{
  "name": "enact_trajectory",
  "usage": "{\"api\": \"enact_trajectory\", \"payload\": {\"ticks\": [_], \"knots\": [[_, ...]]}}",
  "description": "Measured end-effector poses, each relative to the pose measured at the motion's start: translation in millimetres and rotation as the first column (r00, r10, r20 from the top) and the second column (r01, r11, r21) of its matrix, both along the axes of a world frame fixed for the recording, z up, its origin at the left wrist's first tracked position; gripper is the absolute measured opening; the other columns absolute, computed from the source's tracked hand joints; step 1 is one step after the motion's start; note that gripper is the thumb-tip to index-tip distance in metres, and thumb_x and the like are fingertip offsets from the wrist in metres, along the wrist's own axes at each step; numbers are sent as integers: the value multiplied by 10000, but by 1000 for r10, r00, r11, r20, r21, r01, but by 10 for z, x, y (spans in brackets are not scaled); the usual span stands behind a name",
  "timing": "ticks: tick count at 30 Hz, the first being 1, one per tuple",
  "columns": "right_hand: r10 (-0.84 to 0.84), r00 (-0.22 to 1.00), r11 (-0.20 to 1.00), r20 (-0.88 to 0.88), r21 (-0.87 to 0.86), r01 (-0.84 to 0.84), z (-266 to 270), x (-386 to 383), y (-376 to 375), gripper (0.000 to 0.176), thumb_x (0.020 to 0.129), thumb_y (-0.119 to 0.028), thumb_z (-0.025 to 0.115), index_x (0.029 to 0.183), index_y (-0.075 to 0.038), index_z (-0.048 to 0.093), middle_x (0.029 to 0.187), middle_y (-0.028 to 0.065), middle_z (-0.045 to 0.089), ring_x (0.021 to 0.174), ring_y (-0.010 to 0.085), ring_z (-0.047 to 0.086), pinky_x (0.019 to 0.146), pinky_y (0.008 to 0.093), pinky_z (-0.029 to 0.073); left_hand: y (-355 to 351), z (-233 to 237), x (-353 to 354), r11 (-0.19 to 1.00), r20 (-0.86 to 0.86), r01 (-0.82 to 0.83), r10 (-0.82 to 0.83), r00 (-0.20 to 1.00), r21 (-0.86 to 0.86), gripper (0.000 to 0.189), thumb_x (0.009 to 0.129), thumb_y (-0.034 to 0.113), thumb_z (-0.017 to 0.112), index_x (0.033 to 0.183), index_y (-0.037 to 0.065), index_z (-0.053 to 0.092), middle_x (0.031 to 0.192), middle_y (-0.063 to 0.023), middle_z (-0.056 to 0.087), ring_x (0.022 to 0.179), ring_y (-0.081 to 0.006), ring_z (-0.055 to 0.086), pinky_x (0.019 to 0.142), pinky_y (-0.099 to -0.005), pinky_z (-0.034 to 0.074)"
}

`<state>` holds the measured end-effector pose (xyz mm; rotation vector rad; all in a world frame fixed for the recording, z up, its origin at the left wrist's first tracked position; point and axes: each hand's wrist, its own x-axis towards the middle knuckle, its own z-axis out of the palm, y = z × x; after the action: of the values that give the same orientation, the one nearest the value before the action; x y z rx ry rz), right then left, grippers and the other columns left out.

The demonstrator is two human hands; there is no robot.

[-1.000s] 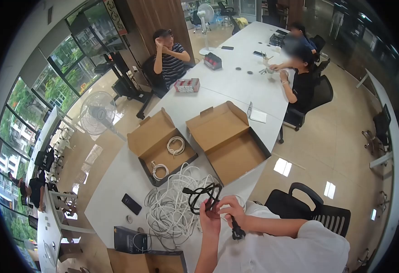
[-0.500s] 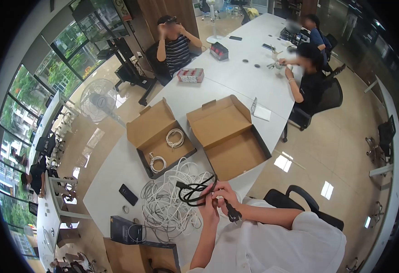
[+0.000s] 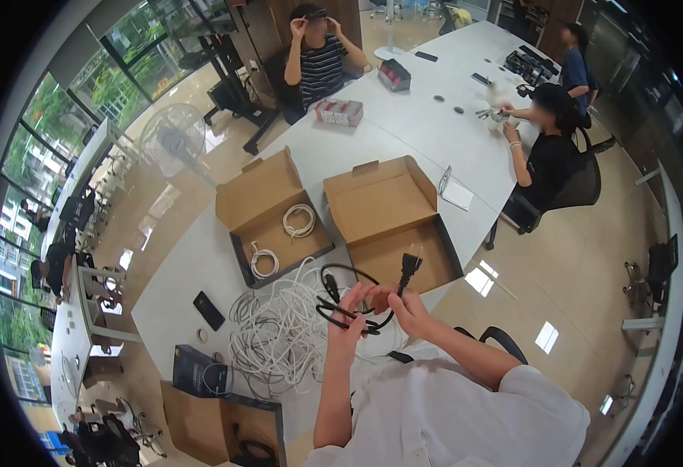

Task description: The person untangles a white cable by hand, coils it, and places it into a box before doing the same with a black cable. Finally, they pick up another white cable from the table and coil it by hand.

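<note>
A black power cord [image 3: 340, 268] is held between both hands above the table's near end. My left hand [image 3: 347, 323] is closed around its looped part, with the small connector end standing up beside the fingers. Pinched in my right hand [image 3: 410, 313] is the cord near its plug [image 3: 411, 263], whose prongs point up and away from me. Behind the plug lies an open cardboard box [image 3: 384, 198] with nothing seen inside. A tangled heap of white cables [image 3: 271, 335] spreads left of my left hand.
Another open box [image 3: 259, 187] holds two coiled white cables [image 3: 298, 221]. A phone [image 3: 209, 310], a tape roll [image 3: 201, 335], a dark box [image 3: 197, 370] and an open box with black cable [image 3: 256, 451] lie left. Several people sit around the table; a fan [image 3: 172, 142] stands beyond.
The plug has swung from pointing down toward me to pointing up and away. My right hand has moved apart from my left, with cord stretched between them. The camera view has shifted slightly.
</note>
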<state>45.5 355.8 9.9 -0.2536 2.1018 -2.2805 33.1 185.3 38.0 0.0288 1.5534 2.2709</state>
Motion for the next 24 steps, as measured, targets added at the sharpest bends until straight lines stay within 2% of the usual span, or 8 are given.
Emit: {"api": "enact_trajectory", "payload": {"ticks": [4,8,11,15,18,21,23,24], "knots": [[-36,999,999,-26,7,36,4,-81,-10,315,996,-214,412,1154,10,567,861,74,606,769,139,579,724,277,490,-65,-1,-124,975,-71,75,-91,993,-211,486,823,5,517,1306,24,467,1279,-77,551,665,-11,507,531,-158,398],[-3,994,1000,-110,30,6,113,-158,-47,252,969,-138,444,1125,1,584,871,67,587,794,140,573,726,280,486,-156,-64,-127,980,-48,-45,36,998,-196,341,887,54,530,1226,21,528,1165,-63,612,826,-58,560,621,-184,468],[-35,988,998,-147,40,41,70,-140,-68,231,954,-101,450,1116,-5,584,896,73,593,813,147,568,713,280,473,-247,22,-166,961,-72,-93,77,994,-261,284,891,68,546,1170,21,566,1106,-61,639,819,-67,568,664,-210,500],[-128,973,991,-194,23,135,187,-123,-22,236,948,-185,517,1062,-7,622,919,80,601,811,146,558,686,275,452,-377,126,-229,982,21,-114,118,993,-152,211,915,158,580,1073,25,618,1041,-78,661,850,-123,640,676,-232,513],[-232,911,957,-342,89,277,249,-126,16,343,918,-334,581,1018,-17,668,859,39,569,735,108,504,609,246,397,-474,178,-260,987,-18,-92,91,996,-129,201,914,172,587,1043,21,614,1016,-99,669,805,-164,673,670,-244,524],[-324,879,912,-349,133,389,241,-112,90,366,911,-353,589,1050,-23,666,785,-1,494,659,85,416,552,238,316,-559,132,-277,981,-63,-170,165,984,-94,184,917,178,571,1019,26,589,980,-129,669,679,-174,660,619,-256,512],[-389,886,913,-252,22,407,384,-92,47,403,900,-386,597,1057,-22,668,749,-20,426,620,83,343,531,246,260,-664,144,-306,977,-15,-205,205,979,-60,183,919,183,566,996,18,581,971,-145,668,614,-164,640,554,-249,487],[-422,847,896,-323,-2,445,430,-119,31,425,892,-410,601,1039,-18,672,731,-22,428,616,81,352,530,234,259,-729,105,-225,975,19,-222,222,975,-6,189,917,185,570,994,13,585,966,-152,669,578,-150,614,520,-238,461]]}}
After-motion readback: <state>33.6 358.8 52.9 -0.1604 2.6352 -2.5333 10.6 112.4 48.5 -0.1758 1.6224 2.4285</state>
